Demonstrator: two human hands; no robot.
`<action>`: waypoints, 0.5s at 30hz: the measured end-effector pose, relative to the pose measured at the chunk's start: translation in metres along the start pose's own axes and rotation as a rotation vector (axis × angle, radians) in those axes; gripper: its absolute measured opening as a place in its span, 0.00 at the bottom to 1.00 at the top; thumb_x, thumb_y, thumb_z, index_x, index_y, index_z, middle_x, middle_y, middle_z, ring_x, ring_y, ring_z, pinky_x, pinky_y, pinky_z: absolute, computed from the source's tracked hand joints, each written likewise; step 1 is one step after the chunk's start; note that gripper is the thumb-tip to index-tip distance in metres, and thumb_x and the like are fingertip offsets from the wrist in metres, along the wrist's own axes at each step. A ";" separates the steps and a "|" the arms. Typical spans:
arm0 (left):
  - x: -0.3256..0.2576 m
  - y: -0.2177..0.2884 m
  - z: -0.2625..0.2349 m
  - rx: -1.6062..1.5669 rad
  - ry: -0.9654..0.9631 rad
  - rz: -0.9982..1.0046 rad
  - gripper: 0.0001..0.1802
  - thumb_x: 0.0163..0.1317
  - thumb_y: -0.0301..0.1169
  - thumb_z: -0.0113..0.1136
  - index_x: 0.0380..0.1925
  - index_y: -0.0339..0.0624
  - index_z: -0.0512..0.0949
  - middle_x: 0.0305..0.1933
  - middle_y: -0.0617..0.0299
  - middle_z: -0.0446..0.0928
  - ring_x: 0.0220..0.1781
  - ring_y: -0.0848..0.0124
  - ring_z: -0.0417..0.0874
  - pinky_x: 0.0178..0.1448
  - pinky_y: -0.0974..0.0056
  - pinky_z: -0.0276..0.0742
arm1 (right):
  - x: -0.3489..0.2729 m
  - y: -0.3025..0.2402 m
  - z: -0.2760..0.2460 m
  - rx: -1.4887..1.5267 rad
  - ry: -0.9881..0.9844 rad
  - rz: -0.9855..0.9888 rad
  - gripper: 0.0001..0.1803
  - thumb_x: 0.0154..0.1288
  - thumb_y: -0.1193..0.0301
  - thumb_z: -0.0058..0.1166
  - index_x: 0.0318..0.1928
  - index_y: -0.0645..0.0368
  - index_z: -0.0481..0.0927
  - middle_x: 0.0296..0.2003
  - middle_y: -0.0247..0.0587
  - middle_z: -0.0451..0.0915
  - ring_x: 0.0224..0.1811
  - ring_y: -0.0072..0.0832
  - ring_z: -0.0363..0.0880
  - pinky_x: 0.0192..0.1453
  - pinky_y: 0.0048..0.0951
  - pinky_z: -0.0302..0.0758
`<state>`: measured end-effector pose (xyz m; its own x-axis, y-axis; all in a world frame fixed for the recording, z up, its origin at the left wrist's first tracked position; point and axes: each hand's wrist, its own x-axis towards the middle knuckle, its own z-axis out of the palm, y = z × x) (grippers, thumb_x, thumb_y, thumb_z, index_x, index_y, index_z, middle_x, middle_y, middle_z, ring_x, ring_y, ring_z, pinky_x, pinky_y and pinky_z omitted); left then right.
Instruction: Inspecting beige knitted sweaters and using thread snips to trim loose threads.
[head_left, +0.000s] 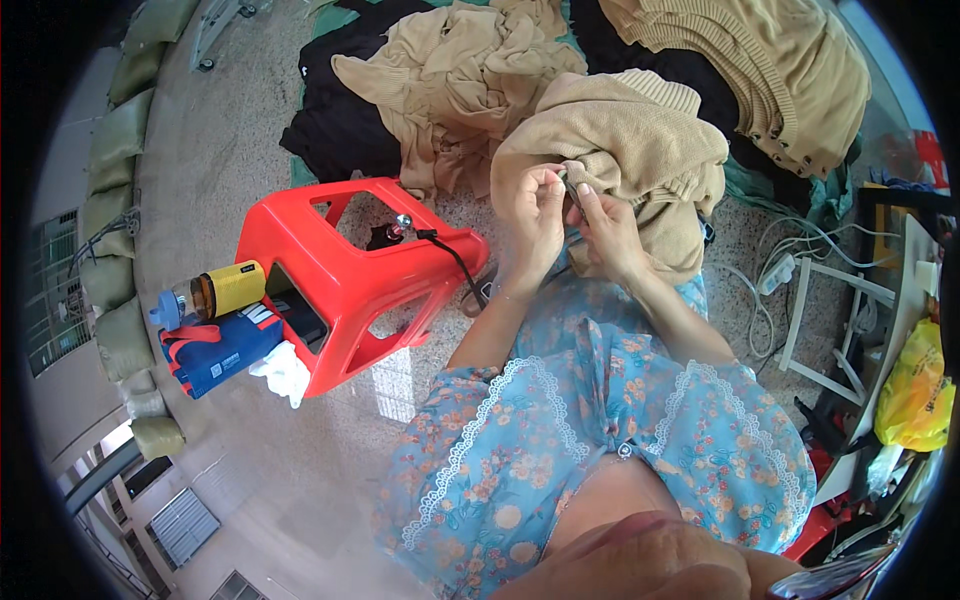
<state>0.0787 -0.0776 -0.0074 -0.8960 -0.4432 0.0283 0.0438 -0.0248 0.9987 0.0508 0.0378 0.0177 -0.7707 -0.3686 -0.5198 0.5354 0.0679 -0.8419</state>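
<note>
A bunched tan knit garment [610, 140] with a ribbed edge rests over my lap and knees. My left hand [538, 225] is closed in a pinch at the garment's near edge. Beside it, almost touching, my right hand [608, 230] is closed around a small dark object [571, 190], mostly hidden by the fingers, so its kind cannot be made out. Both hands meet at one spot on the knit.
Left of me is a red plastic stool [340, 250] with a blue bag [230, 350] and a yellow-labelled bottle [228, 290] beside it. Tan garments [460, 70] lie heaped ahead; more tan knitwear [770, 70] lies far right. Cables and a power strip [777, 275] lie right.
</note>
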 end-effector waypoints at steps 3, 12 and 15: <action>0.000 0.003 -0.001 0.057 -0.040 0.000 0.03 0.68 0.25 0.49 0.37 0.37 0.70 0.51 0.56 0.74 0.39 0.76 0.75 0.46 0.70 0.72 | 0.003 0.005 0.000 0.001 0.007 -0.018 0.26 0.73 0.51 0.42 0.27 0.59 0.74 0.13 0.22 0.60 0.10 0.12 0.51 0.12 0.18 0.48; -0.001 -0.002 -0.002 -0.036 -0.048 -0.011 0.04 0.68 0.26 0.49 0.37 0.37 0.70 0.51 0.57 0.74 0.37 0.78 0.72 0.43 0.71 0.70 | 0.002 0.003 -0.002 0.027 -0.006 0.006 0.25 0.72 0.51 0.43 0.27 0.59 0.74 0.12 0.21 0.59 0.10 0.12 0.50 0.12 0.18 0.48; 0.000 0.000 -0.003 -0.046 -0.065 0.003 0.05 0.69 0.28 0.49 0.37 0.37 0.70 0.49 0.58 0.74 0.39 0.77 0.74 0.42 0.71 0.73 | 0.000 -0.001 -0.002 0.074 0.026 0.038 0.25 0.72 0.51 0.44 0.27 0.59 0.75 0.12 0.20 0.59 0.10 0.11 0.50 0.12 0.18 0.48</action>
<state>0.0802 -0.0800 -0.0073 -0.9225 -0.3843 0.0358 0.0659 -0.0655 0.9957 0.0494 0.0397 0.0184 -0.7575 -0.3430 -0.5554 0.5877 0.0122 -0.8090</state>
